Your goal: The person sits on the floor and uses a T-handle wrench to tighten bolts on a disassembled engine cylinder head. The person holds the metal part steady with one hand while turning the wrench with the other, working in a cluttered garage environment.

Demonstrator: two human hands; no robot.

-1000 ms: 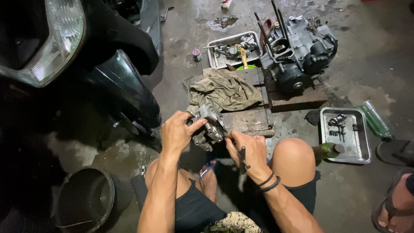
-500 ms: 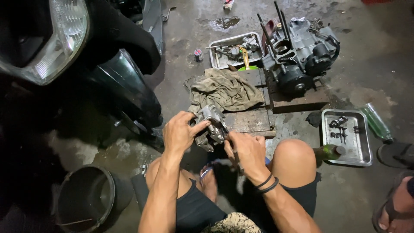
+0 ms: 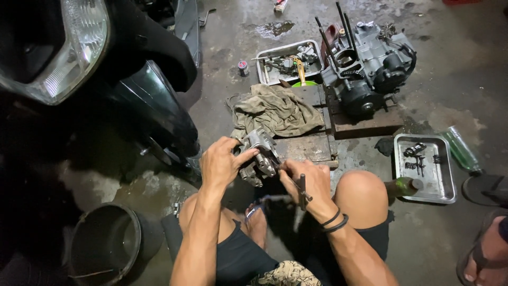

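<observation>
- Since a second ago my right hand (image 3: pixel 312 185) has shifted only slightly, the tool working in closer against the part, while my left hand has stayed clamped on it.
- Nearest me, my knees frame the work; the right hand's fingers are closed around a dark T-handled tool (image 3: pixel 301 189), its tip meeting the metal casting (image 3: pixel 258 156).
- My left hand (image 3: pixel 222 161) wraps that casting from the left, thumb across the top and fingers pressed around its body, holding it just above the floor between my knees.
- It looks to me like cast alloy: stiff, dense for its size, and probably oily (so slippery). I'd judge the safest hold is around its thick body, clear of ribs and sharp edges.
- Just beyond lies a crumpled rag (image 3: pixel 275 108) on a wooden board (image 3: pixel 309 145).
- To the right, a metal tray (image 3: pixel 447 182) of small parts, a green bottle (image 3: pixel 461 150) beside it.
- Farthest, the engine block (image 3: pixel 368 69) and a second tray (image 3: pixel 264 58).
</observation>
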